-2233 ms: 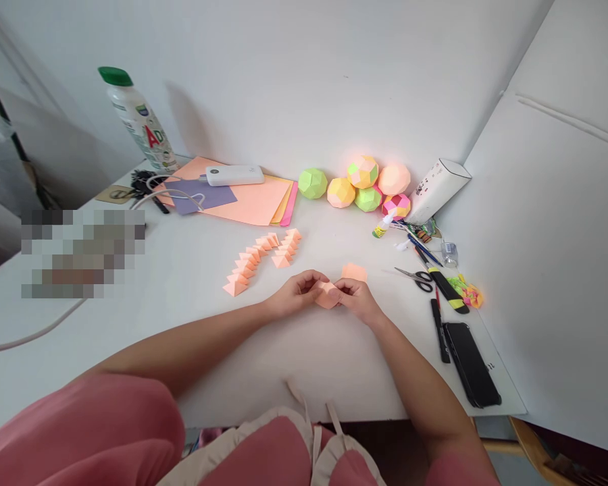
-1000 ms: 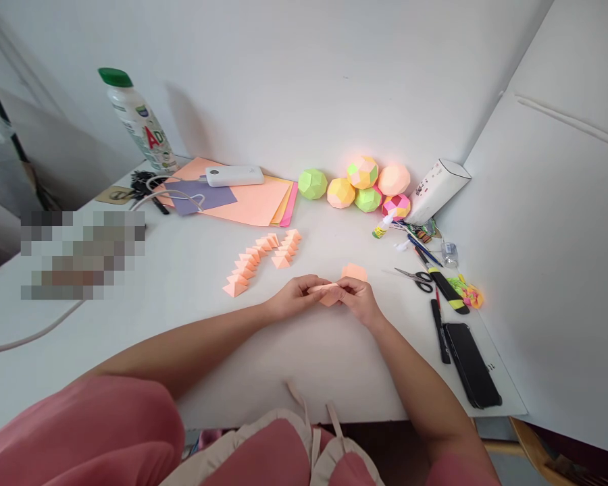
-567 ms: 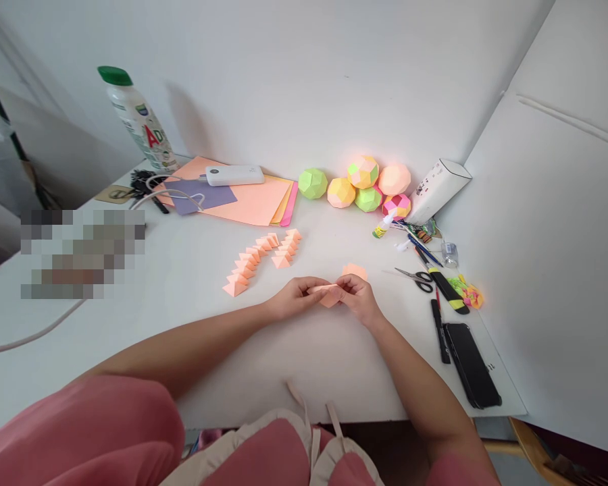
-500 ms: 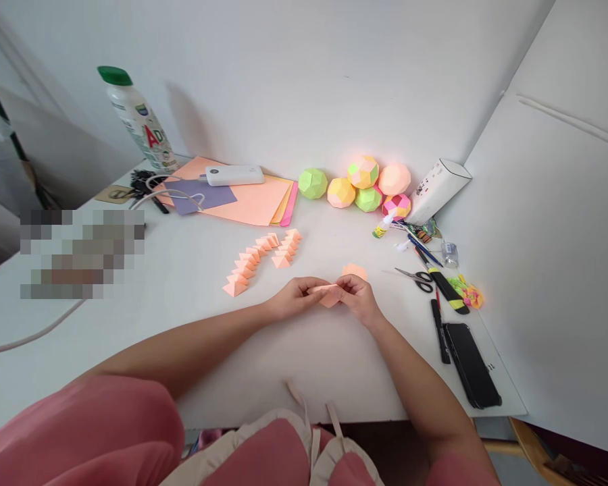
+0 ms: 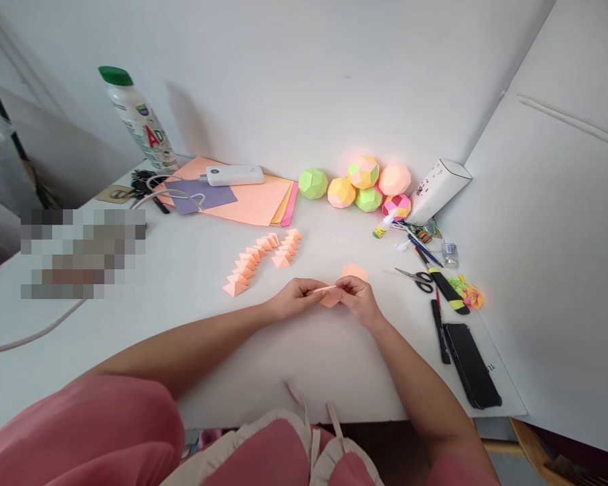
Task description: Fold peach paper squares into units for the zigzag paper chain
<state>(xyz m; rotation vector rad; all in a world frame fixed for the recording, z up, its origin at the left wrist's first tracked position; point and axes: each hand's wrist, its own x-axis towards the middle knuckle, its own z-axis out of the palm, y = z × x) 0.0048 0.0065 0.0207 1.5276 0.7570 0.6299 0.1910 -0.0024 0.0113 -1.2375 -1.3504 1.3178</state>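
Between my two hands is a small piece of peach paper [image 5: 329,297], partly hidden by the fingers. My left hand [image 5: 294,298] pinches its left side, and my right hand [image 5: 357,297] pinches its right side. Just behind the right hand lies a peach paper stack or sheet [image 5: 355,270]; which of the two I cannot tell. To the left on the table, folded peach paper pieces [image 5: 246,263] overlap in a long curved row. A shorter row of the same folded pieces [image 5: 288,248] lies beside it.
Faceted paper balls [image 5: 363,172] stand along the wall, near a glue bottle [image 5: 380,231]. At right lie scissors [image 5: 416,278], a box cutter [image 5: 449,290] and a phone [image 5: 471,364]. Coloured paper sheets [image 5: 253,202], a power bank [image 5: 236,175] and a bottle [image 5: 139,121] occupy the back left.
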